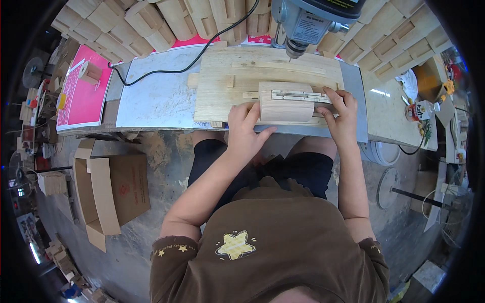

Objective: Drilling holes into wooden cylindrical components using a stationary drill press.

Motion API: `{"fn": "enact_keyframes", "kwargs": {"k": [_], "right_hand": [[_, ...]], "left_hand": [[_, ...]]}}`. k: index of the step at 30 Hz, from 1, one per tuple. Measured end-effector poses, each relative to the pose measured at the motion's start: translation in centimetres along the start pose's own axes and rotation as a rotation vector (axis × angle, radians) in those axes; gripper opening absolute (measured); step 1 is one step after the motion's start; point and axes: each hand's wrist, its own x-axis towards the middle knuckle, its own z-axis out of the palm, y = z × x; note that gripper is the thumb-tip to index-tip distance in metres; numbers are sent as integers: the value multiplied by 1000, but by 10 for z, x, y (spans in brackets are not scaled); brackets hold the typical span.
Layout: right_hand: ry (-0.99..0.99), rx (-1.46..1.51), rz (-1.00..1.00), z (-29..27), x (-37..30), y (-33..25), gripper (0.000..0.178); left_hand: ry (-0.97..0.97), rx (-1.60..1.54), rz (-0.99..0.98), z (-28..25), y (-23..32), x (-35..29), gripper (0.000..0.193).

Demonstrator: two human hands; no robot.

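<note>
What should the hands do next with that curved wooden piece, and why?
Probably slide the curved wooden piece up the plywood board toward the drill bit. Both the left hand and right hand grip it, but it sits nearer the person than the bit, so no drilling could reach it there.

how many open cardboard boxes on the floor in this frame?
1. One open cardboard box lies on the floor to the person's left, below the bench edge, flaps spread. The left hand and right hand are up on the curved wooden piece. Others may sit hidden at the dark rim.
</note>
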Motion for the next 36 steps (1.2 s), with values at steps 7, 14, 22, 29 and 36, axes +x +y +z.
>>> {"fn": "enact_keyframes", "kwargs": {"k": [7,14,22,29,36], "right_hand": [[50,-50,76,20,31,16,48],[59,-44,32,39,48,7,49],[278,635,129,-15,85,-2,40],[282,300,-41,-92,219,-5,34],[343,-116,-6,-97,193,-43,34]], "left_hand": [[25,226,-43,20,-21,43,61],[12,227,-31,6,-53,57,58],[-64,176,-39,-4,-60,58,54],[-36,158,8,-5,-60,57,53],[-68,153,-28,-1,-58,59,54]]}}
